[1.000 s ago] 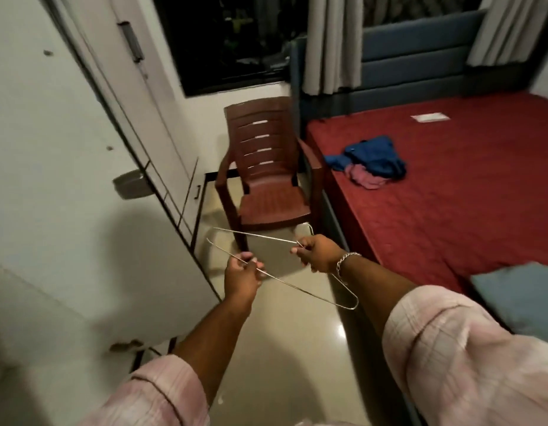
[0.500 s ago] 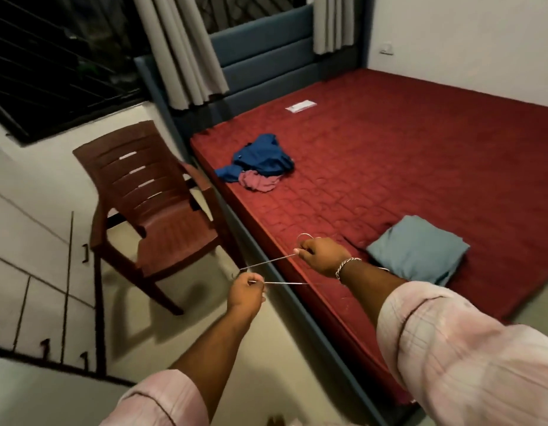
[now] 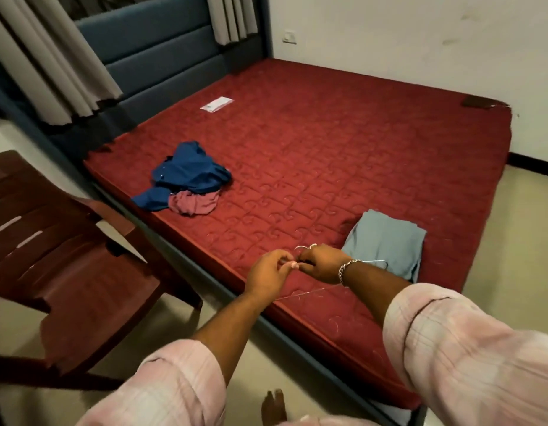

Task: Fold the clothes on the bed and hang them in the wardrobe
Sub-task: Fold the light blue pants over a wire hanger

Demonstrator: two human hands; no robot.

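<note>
Two garments lie crumpled at centre left on the red quilted mattress [image 3: 343, 155]: a dark blue shirt [image 3: 189, 172] heaped over a pink cloth [image 3: 194, 204], both near the bed's edge. At far left stands a brown plastic chair [image 3: 66, 265], close beside the bed. Low in the middle of the frame, the left hand [image 3: 268, 276] and the right hand [image 3: 323, 265] meet over the mattress edge, fingers curled and pinching a thin metal wire hanger [image 3: 306, 295]; its hook peeks out above the right hand, and one thin wire runs below the wrists. Just right of the hands lies a folded pale blue-grey garment [image 3: 389, 241], flat on the mattress.

That hanger looks light and springy, likely to twist if held by one wire, so a grip near the hook seems best. The folded cloth is soft and limp; lifting it from one corner would probably undo the folds, so supporting it along the fold seems wiser. The chair narrows the way to the crumpled pile. A small white packet [image 3: 216, 103] lies far up the bed, out of the way.
</note>
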